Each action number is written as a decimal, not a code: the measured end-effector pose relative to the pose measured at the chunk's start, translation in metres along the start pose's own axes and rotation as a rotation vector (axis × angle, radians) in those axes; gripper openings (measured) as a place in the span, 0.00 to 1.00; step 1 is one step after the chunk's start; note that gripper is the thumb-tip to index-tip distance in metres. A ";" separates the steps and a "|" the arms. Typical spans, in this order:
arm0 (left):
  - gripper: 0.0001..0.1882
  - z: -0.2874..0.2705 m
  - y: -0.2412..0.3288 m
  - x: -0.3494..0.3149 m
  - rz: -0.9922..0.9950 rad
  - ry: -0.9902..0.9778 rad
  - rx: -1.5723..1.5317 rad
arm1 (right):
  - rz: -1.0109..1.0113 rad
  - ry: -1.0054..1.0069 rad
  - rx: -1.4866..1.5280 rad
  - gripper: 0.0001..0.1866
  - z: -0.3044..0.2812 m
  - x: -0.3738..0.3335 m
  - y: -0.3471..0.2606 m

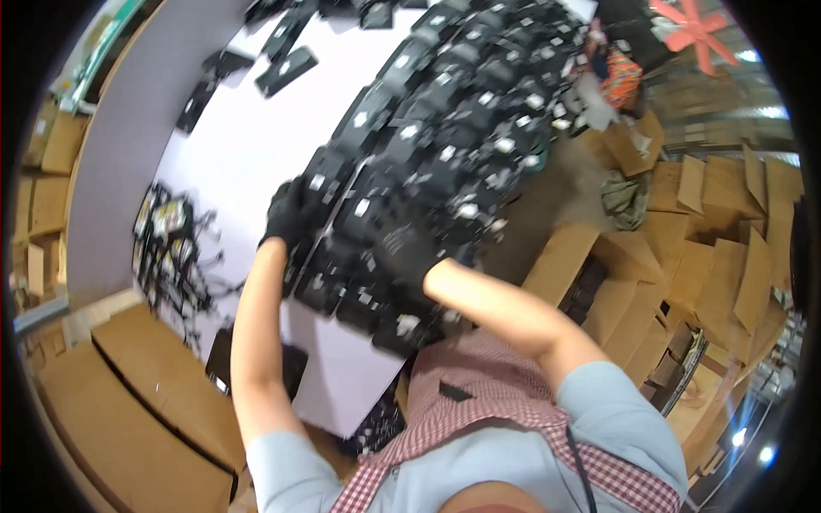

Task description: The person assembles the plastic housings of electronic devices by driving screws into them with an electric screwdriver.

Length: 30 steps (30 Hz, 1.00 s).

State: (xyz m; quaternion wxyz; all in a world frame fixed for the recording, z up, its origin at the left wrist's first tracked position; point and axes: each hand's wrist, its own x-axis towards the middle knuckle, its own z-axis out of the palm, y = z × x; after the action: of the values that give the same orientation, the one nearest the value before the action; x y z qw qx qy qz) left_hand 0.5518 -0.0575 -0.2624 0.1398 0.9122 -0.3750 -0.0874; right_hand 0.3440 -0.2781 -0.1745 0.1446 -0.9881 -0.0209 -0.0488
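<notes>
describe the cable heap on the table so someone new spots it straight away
Find the white table, then its left edge beside the grey partition. The cable heap lies there, left of the person's gloved left hand. Tangled and stringy, it differs from the solid black devices in rows.

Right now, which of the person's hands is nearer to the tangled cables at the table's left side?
The left. The left hand is just right of the tangled cables, apart from them; the right hand is farther right, at the black devices.
</notes>
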 end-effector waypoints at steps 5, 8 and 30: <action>0.35 -0.028 0.040 0.003 -0.312 -0.114 -0.253 | -0.056 -0.186 0.028 0.26 -0.014 -0.005 0.033; 0.31 -0.036 0.044 -0.015 -0.262 0.233 -0.017 | -0.288 0.101 0.218 0.24 -0.064 -0.010 0.058; 0.46 -0.028 0.220 -0.032 -0.668 -0.080 0.201 | -0.957 -0.494 -0.135 0.36 -0.048 0.169 0.148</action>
State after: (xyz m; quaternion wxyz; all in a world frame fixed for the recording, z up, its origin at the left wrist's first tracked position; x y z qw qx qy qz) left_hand 0.3915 -0.1786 -0.1637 -0.0015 0.9896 -0.0679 -0.1265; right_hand 0.5156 -0.4294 -0.1535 0.0332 -0.8575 -0.4984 0.1231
